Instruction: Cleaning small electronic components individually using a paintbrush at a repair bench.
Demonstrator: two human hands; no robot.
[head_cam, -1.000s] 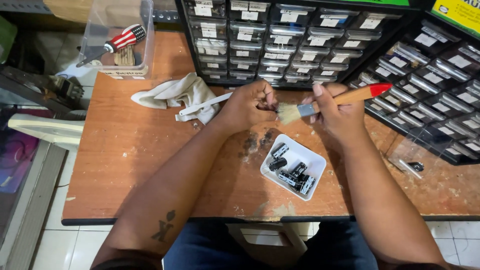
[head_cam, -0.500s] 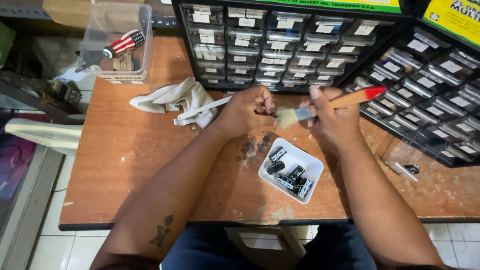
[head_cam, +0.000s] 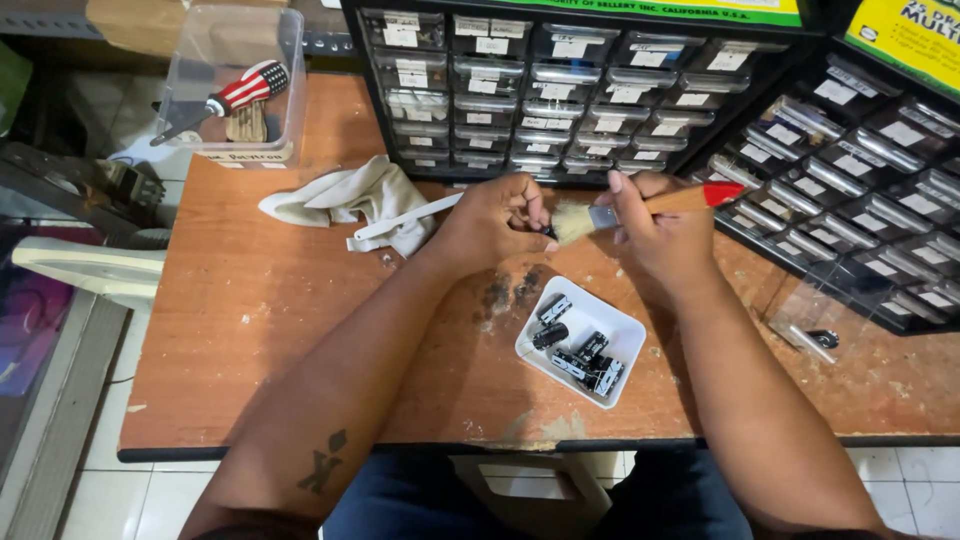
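**Brushing a tiny part over the desk**

Pinching something small and dark [head_cam: 548, 232] in the fingertips, the left hand [head_cam: 497, 218] is curled closed just above the desk [head_cam: 250, 310], right in front of the drawer cabinets. The part is too small to make out properly, it's mostly hidden by the fingers. The right hand [head_cam: 660, 232] has its grip wrapped tight round a paintbrush [head_cam: 640, 208] with a wooden handle and a red end, and the pale bristles are touching that little part.

Just below the hands sits a white square tray [head_cam: 628, 335] with a bunch of black cylindrical components [head_cam: 580, 352] lying in it. Dark smudges mark the desk between the tray and the left hand.

Left of the left hand there's a crumpled whitish cloth [head_cam: 350, 198] with a white strip lying across it. Further back at the corner, a clear plastic tub [head_cam: 200, 90] holds a screwdriver [head_cam: 235, 95] with a striped red-and-white handle. Two black cabinets of small clear drawers [head_cam: 520, 90] run along the back and the right side.
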